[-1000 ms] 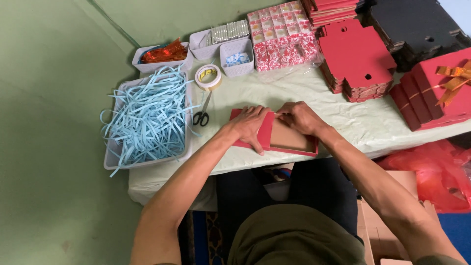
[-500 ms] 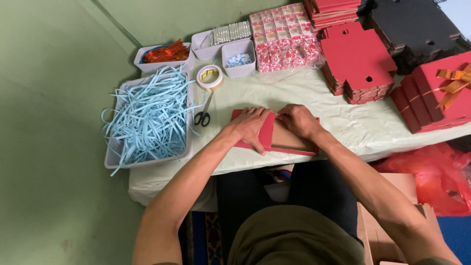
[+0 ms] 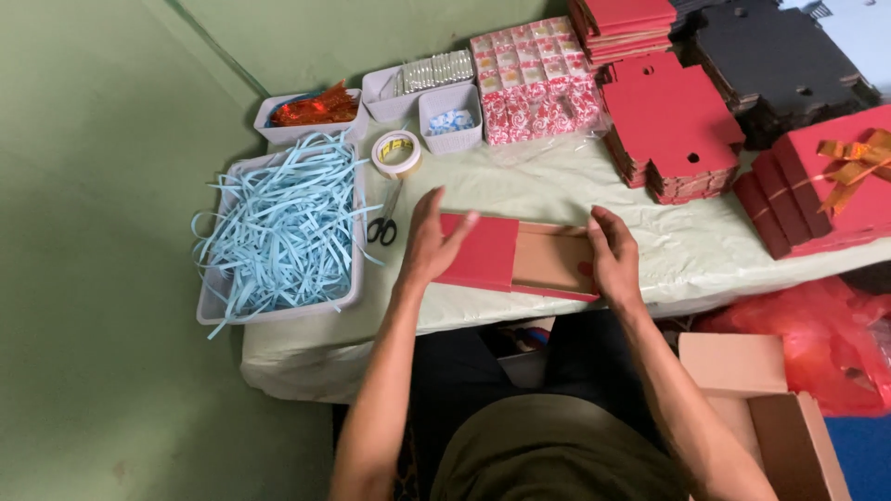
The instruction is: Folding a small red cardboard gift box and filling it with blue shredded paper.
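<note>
Red cardboard box blank (image 3: 483, 250) lies flat between both open hands, left (image 3: 429, 243) and right (image 3: 613, 260), touching its ends.

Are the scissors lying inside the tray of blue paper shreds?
No, the scissors lie on the table cover just right of the tray, below the tape roll.

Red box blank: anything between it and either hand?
Nothing visible. The left hand lies on the red box blank at its left end; the right hand presses its right end. The scissors and the tape roll sit apart, to the left.
</note>
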